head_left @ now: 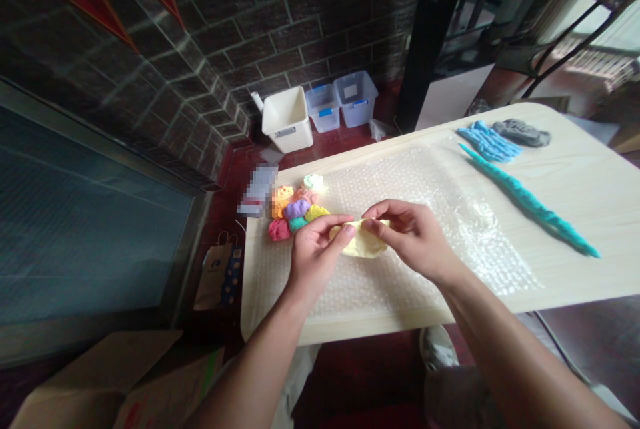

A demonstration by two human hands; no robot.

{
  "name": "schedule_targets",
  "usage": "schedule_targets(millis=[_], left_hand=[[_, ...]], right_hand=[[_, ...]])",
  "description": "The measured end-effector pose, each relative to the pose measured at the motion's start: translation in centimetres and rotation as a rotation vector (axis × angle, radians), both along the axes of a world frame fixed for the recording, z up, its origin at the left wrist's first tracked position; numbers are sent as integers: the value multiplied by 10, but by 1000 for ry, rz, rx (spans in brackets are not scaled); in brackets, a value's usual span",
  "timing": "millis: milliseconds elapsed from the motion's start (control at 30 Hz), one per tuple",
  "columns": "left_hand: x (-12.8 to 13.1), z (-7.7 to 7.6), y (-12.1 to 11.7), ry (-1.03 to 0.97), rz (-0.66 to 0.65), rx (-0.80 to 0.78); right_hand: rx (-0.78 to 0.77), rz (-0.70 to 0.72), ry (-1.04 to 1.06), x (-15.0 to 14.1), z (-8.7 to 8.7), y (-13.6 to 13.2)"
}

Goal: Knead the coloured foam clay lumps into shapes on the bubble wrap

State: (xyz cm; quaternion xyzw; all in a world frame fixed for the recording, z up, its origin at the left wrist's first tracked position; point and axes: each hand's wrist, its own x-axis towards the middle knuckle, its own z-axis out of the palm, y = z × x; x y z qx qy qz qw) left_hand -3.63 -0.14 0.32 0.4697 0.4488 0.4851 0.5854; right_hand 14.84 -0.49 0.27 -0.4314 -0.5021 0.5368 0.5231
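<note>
Forearms point(510, 342): they come in from the lower edge and reach over the counter point(600, 189).
Cardboard box point(95, 369): at lower left, its flaps are open.
Left hand point(317, 249): the grip is closed, thumb and fingers pinch one side of the yellow piece point(367, 242).
Right hand point(417, 236): its grip is also closed — it pinches the upper edge, near the other side.
Yellow piece: pale, soft-looking, between both hands, above the bubble wrap point(370, 292).
Bubble wrap: spread on the counter.
Coloured lumps point(297, 209): grouped just beyond the left hand — red, green, purple, yellow, orange, pink and whitish.
Teal roll point(530, 199): long, lying to the right.
Blue lump point(490, 141): beside the grey lump point(523, 132), near the far edge.
White basket point(287, 122): on the floor beyond, beside two clear boxes point(355, 99).
</note>
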Motion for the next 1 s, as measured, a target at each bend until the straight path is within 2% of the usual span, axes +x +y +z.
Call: schedule_targets(millis=[433,767,1000], left_hand=[[-1,-3,0,85,42,59],[0,1,0,19,52,-3],[0,-1,1,83,48,47]], right_hand=[[131,58,-173,2,0,-3],[52,-8,-82,-1,-7,-1],[123,44,-131,1,-2,-1]])
